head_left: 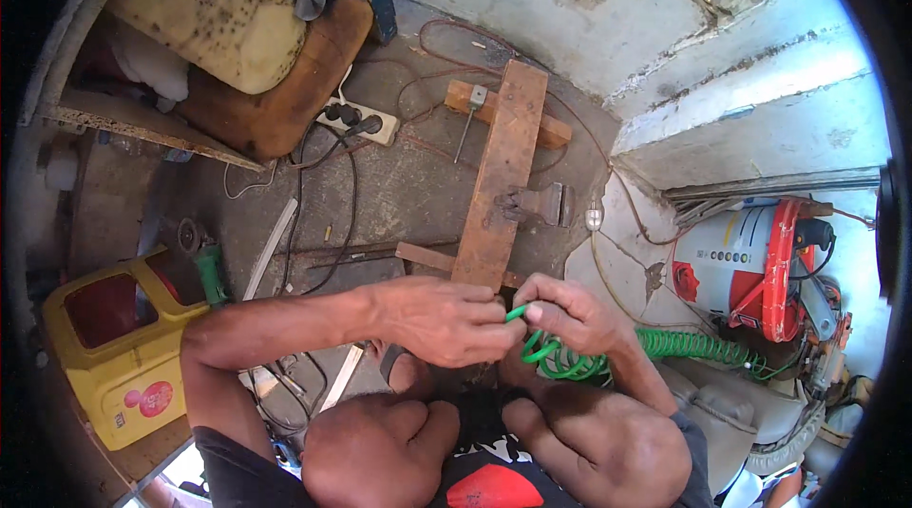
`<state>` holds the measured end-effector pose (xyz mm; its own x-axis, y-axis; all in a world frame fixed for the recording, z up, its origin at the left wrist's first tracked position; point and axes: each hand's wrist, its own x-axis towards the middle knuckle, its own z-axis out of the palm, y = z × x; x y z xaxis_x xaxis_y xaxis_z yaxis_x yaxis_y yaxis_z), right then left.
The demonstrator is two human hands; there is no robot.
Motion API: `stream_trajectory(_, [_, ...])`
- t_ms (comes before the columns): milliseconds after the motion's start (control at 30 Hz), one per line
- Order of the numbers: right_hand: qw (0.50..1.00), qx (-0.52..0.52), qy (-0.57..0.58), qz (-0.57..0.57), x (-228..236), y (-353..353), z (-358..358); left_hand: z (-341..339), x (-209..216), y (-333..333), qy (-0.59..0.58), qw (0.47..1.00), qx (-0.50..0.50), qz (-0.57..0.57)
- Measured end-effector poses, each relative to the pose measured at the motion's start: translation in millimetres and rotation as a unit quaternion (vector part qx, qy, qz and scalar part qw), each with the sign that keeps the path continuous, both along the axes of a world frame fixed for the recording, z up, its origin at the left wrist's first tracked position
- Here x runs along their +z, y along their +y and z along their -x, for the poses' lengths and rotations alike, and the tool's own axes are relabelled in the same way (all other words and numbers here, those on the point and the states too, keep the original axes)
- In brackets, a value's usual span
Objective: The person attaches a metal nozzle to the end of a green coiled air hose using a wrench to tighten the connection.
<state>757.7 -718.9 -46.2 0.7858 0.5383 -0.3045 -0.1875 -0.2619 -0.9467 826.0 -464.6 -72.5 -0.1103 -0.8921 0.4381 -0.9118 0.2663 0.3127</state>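
A green coiled air hose (689,345) stretches from the right side toward my lap, its loops hanging below my right hand. My right hand (575,313) is closed round the hose, with thumb and fingers pinching it near its end. Close beside it, my left hand (446,323) is closed too, its fingers on the short straight piece of hose between both hands. Whatever sits at the tip is hidden by the left fingers. Just beyond my hands lies a wooden plank (503,166) with a metal vise (541,204) fixed on it.
A white-and-red tank (727,261) stands at the right. A yellow plastic case (114,404) and a green-handled angle grinder (207,272) are at the left. Cables run to a power strip (375,125) on the floor. A worn chair (332,62) stands at the far left.
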Motion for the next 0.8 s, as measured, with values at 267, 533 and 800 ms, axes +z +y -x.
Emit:
stream_trajectory(267, [0.971, -0.186, -0.109, 0.099, -6, 10, -8, 22, -34, -44, 0.880, 0.293, 0.232, 0.293])
stream_trajectory(533, [0.960, -0.234, -0.149, 0.040, -10, 17, -11, 35, -44, -48, 0.887, 0.358, 0.165, 0.241])
stream_trajectory(800, [0.945, -0.270, -0.178, 0.052, -30, 22, -13, 41, -53, -50, 0.812, 0.505, 0.251, 0.152])
